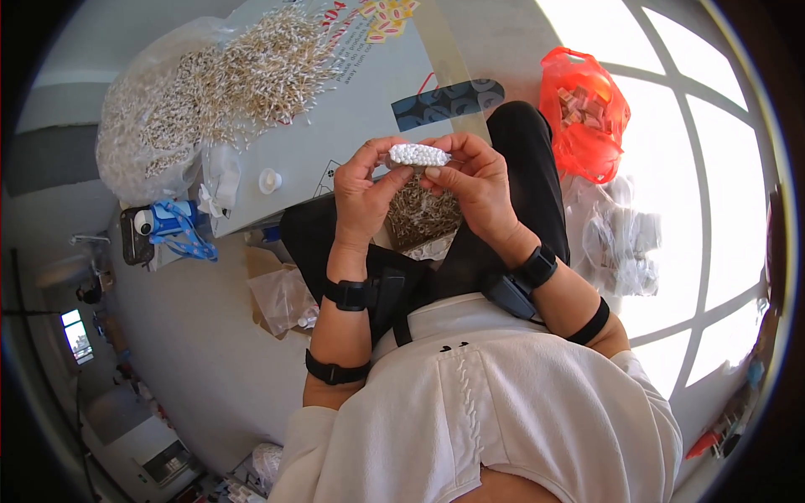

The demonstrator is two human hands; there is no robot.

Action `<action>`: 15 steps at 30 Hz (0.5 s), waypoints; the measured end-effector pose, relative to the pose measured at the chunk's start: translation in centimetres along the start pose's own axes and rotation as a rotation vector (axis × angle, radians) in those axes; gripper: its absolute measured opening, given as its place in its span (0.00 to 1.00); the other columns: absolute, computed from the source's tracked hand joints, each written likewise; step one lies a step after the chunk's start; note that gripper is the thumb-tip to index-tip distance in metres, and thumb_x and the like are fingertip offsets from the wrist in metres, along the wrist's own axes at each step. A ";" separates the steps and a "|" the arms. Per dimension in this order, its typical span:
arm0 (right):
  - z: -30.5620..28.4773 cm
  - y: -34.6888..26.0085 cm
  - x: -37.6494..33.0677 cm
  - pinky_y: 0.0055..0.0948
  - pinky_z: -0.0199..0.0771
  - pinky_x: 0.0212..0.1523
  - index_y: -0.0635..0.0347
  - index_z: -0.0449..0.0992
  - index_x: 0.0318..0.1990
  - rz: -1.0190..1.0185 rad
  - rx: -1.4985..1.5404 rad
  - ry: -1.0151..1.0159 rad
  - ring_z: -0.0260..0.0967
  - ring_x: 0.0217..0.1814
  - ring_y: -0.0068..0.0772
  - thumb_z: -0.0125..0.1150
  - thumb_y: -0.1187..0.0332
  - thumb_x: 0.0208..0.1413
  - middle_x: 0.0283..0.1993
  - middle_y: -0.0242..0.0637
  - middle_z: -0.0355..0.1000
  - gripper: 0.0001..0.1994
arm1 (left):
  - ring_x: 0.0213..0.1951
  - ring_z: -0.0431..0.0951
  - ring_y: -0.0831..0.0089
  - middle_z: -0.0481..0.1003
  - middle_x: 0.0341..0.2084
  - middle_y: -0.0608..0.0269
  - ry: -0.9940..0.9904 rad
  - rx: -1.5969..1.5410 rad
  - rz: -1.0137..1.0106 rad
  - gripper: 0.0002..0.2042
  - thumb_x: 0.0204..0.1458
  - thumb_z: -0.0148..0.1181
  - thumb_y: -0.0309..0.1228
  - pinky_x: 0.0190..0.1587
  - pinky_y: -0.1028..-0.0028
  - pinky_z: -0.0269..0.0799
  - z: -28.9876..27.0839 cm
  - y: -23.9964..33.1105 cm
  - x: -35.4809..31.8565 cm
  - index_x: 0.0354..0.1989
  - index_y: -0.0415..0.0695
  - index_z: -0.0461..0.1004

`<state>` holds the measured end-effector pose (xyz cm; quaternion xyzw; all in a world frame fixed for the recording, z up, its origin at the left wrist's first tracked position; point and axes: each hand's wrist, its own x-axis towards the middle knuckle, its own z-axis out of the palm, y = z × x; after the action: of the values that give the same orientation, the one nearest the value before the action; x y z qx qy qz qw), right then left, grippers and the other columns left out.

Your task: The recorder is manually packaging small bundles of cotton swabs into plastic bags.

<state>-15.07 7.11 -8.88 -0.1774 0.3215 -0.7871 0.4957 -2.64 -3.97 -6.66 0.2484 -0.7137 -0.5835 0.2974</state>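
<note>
Pinched at both ends between my thumbs and bent fingers, a bundle of cotton swabs (419, 155) sits up in front of me, its packed white tips facing me; the shafts are hidden behind them, and I cannot make out for certain what wraps it, though something clear shows near the ends. My left hand (367, 178) and right hand (476, 183) cover its two ends, and the far fingertips are out of sight behind it. Neither grip stands wide: each thumb and fingers are closed down to the bundle's thickness, touching it on both sides. It is held above an open container of loose swabs (423, 216) between my thighs, partly covered by my hands. Beyond, on the pale table (293, 163), a big heap of swabs (272, 67) spills from a clear bag (126, 138), near a small white cup (269, 181) and a blue object with a strap (172, 222) at the edge. Small yellow-and-red cards (387, 17) are cut off at the top. On the floor (214, 335) to my right stands a red bag (579, 147) of small packets, beside clear-wrapped white packs (629, 247) too blurred to read; sunlight falls there in panes.
</note>
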 end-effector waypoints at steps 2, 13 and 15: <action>0.5 -0.8 -0.2 0.20 0.74 0.35 0.64 0.71 0.42 -0.123 -0.227 0.006 0.71 0.37 0.22 0.62 0.80 0.49 0.42 0.35 0.74 0.12 | 0.40 0.75 0.80 0.76 0.37 0.67 -0.015 -0.052 -0.014 0.13 0.45 0.62 0.17 0.46 0.78 0.69 0.0 0.3 0.0 0.41 0.39 0.75; 1.5 -3.3 1.2 0.31 0.69 0.37 0.54 0.76 0.36 -0.913 -1.105 -0.125 0.68 0.37 0.37 0.67 0.75 0.36 0.42 0.33 0.71 0.15 | 0.39 0.75 0.79 0.76 0.35 0.65 -0.042 -0.156 -0.005 0.12 0.46 0.62 0.15 0.46 0.78 0.71 0.3 2.6 0.5 0.39 0.38 0.75; 1.6 -3.2 1.2 0.31 0.69 0.36 0.54 0.76 0.37 -0.935 -1.135 -0.141 0.68 0.37 0.36 0.67 0.75 0.36 0.40 0.33 0.71 0.15 | 0.38 0.74 0.79 0.76 0.35 0.66 -0.038 -0.099 0.008 0.11 0.45 0.63 0.16 0.45 0.79 0.71 0.2 2.8 0.4 0.38 0.39 0.76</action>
<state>-16.79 6.48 -5.62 -0.5751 0.5374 -0.6156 -0.0399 -3.15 -3.57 -3.90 0.2194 -0.6906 -0.6214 0.2981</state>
